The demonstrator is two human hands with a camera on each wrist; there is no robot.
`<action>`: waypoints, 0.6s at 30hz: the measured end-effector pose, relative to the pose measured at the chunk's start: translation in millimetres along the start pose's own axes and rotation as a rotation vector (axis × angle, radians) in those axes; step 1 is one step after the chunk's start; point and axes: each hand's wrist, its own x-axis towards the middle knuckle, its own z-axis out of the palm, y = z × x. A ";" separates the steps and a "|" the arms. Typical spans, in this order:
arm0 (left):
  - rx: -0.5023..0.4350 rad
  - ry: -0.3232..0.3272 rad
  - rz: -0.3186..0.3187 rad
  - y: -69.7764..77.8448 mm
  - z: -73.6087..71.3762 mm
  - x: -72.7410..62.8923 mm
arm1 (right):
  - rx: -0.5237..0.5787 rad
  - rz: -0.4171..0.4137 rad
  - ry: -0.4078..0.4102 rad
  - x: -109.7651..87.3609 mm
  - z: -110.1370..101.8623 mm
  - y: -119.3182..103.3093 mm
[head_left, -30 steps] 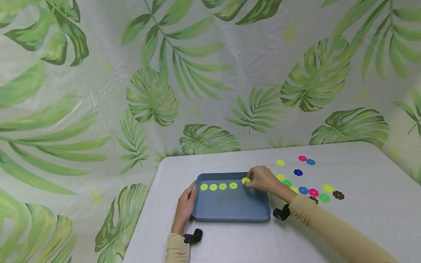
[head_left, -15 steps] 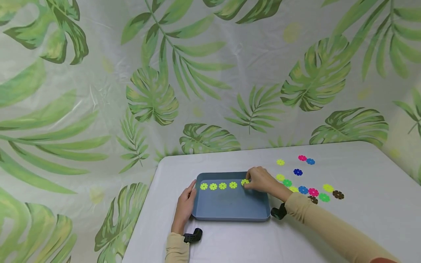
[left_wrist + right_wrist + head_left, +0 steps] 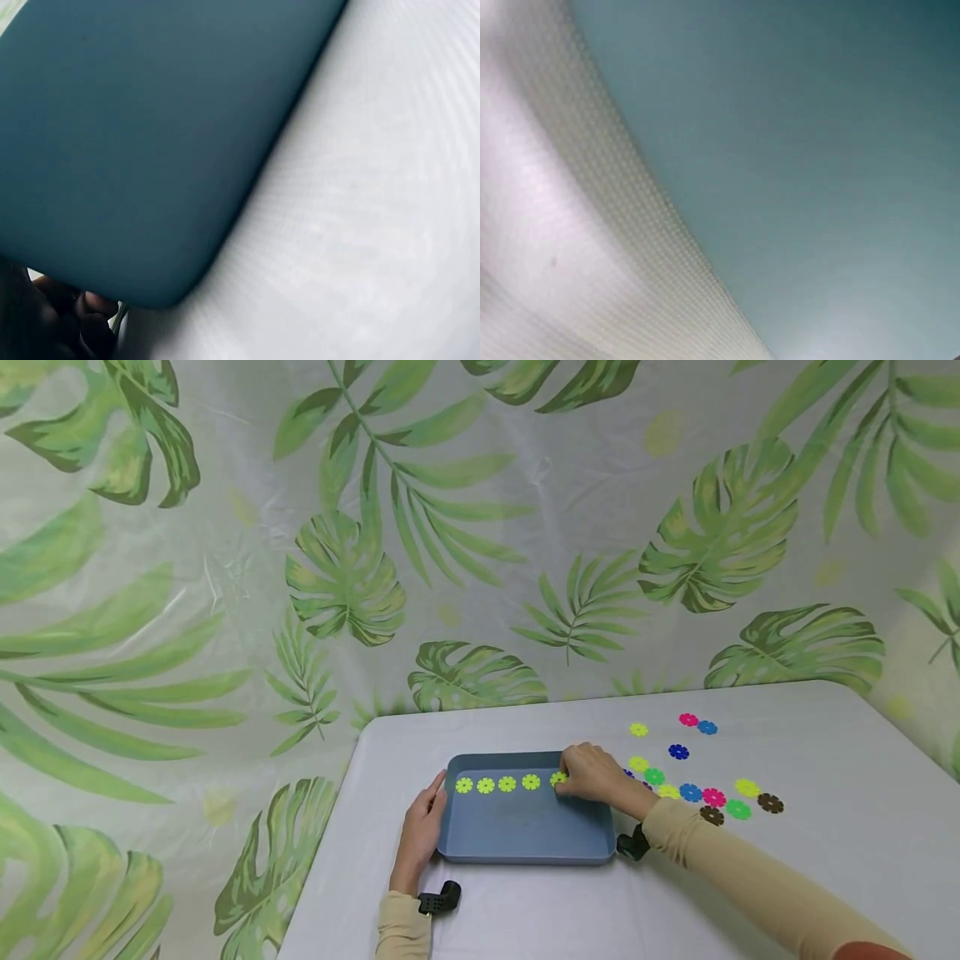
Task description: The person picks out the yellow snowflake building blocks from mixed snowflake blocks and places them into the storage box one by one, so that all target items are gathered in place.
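Observation:
A blue-grey tray point(image 3: 525, 835) lies on the white table. My left hand point(image 3: 422, 831) holds its left side, the fingers along the outer wall; in the left wrist view curled fingers point(image 3: 94, 326) show dark beside the tray point(image 3: 165, 150). Inside the tray, yellow flower-shaped discs point(image 3: 507, 784) form a row near the far wall. At the right end of that row my right hand point(image 3: 592, 772) pinches one more yellow flower-shaped disc point(image 3: 557, 779), partly hidden by the fingers. The right wrist view shows only the tray point(image 3: 802, 165) and pale cloth, no fingers.
Right of the tray, loose flower-shaped discs in several colours lie on the table point(image 3: 840, 877), among them a pink disc point(image 3: 714, 797), a dark blue disc point(image 3: 678, 752) and a brown disc point(image 3: 770, 803). A leaf-patterned curtain point(image 3: 480, 568) hangs behind the table.
My right hand has moved slightly down and toward the near side with the yellow disc, bringing it level with the row. The left hand and the tray have stayed in place.

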 end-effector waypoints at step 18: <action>0.001 0.011 -0.002 0.9 0.3 -0.8 | -0.015 -0.007 -0.007 -0.2 0.6 -1.5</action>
